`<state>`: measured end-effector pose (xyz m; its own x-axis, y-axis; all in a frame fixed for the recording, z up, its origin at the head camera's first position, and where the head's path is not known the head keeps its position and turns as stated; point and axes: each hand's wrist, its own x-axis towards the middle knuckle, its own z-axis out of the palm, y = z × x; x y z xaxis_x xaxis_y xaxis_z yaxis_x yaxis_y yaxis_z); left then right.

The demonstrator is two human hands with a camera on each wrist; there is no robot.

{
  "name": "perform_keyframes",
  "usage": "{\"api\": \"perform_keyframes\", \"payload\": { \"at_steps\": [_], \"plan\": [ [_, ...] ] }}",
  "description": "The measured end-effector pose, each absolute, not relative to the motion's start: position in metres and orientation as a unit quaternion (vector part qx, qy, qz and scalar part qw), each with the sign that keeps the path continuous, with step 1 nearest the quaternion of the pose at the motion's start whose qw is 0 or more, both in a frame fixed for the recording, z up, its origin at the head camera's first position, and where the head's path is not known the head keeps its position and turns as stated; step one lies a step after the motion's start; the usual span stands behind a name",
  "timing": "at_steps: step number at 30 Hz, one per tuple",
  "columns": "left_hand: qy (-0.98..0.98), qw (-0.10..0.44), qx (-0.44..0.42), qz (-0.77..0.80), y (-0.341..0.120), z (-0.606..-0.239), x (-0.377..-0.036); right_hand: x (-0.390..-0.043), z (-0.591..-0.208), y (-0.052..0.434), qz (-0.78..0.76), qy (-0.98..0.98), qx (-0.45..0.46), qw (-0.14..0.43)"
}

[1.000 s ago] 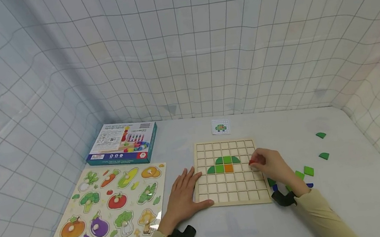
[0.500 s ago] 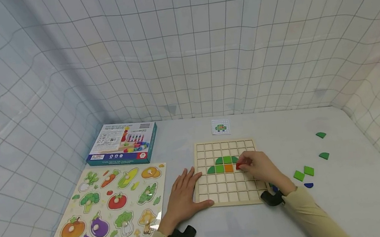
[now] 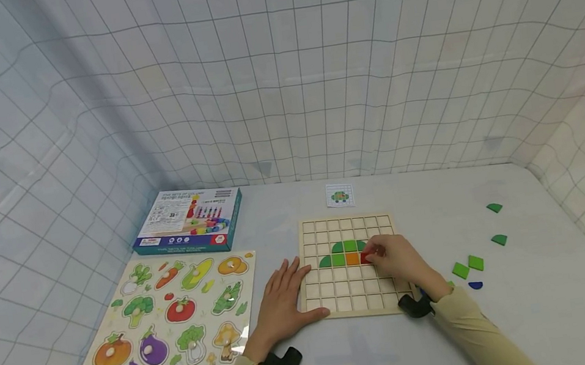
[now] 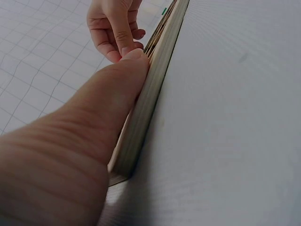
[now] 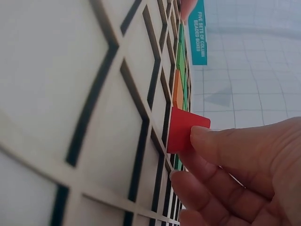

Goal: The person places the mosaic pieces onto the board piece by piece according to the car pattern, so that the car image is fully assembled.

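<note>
On the wooden grid board (image 3: 342, 290), the right hand (image 3: 399, 258) pinches a red tile (image 5: 182, 131) between thumb and fingers, at the cell just right of the orange tile (image 3: 353, 258); how far it sits in that cell is hard to tell behind the fingers. The left hand (image 3: 282, 305), fingers extended, rests at the board's left edge. Beyond the board lies a picture card (image 3: 340, 195); to its right, loose green tiles (image 3: 476, 262).
</note>
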<state>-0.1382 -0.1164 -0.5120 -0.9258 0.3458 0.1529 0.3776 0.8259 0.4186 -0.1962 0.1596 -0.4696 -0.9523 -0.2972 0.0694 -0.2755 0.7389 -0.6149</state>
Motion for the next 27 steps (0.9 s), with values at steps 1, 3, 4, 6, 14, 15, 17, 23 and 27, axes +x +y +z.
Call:
{"api": "perform_keyframes", "payload": {
  "at_steps": [1, 3, 4, 6, 14, 15, 17, 23, 27],
  "plan": [
    [-0.955, 0.035, -0.19, -0.226, -0.1163, -0.512, -0.1382, -0.1961, -0.4694, 0.1593, -0.324, 0.934, -0.148, 0.017],
    [-0.955, 0.034, -0.189, -0.226, -0.1163, -0.512, -0.1383, -0.1958, -0.4688, 0.1586, -0.321, 0.937, -0.136, 0.017],
    [-0.955, 0.033, -0.189, -0.226, -0.1163, -0.512, -0.1383, -0.1958, -0.4684, 0.1583, -0.317, 0.939, -0.131, 0.016],
    [-0.955, 0.032, -0.187, -0.226, -0.1162, -0.5117, -0.1383, -0.1957, -0.4678, 0.1575, -0.309, 0.943, -0.123, 0.014],
    [-0.955, 0.027, -0.186, -0.228, -0.1158, -0.5105, -0.1381, -0.1946, -0.4661, 0.1551, -0.273, 0.954, -0.121, 0.002],
    [-0.956, 0.027, -0.186, -0.227, -0.1158, -0.5103, -0.138, -0.1947, -0.4657, 0.155, -0.269, 0.955, -0.123, 0.0],
    [-0.956, 0.028, -0.186, -0.226, -0.1157, -0.5098, -0.1379, -0.1945, -0.4652, 0.155, -0.261, 0.957, -0.127, -0.003],
    [-0.955, 0.028, -0.187, -0.227, -0.1155, -0.5087, -0.1377, -0.194, -0.4661, 0.1559, -0.243, 0.959, -0.143, -0.015],
    [-0.956, 0.028, -0.186, -0.226, -0.1152, -0.5093, -0.1377, -0.1928, -0.4662, 0.1572, -0.242, 0.959, -0.149, -0.013]
  ]
}}
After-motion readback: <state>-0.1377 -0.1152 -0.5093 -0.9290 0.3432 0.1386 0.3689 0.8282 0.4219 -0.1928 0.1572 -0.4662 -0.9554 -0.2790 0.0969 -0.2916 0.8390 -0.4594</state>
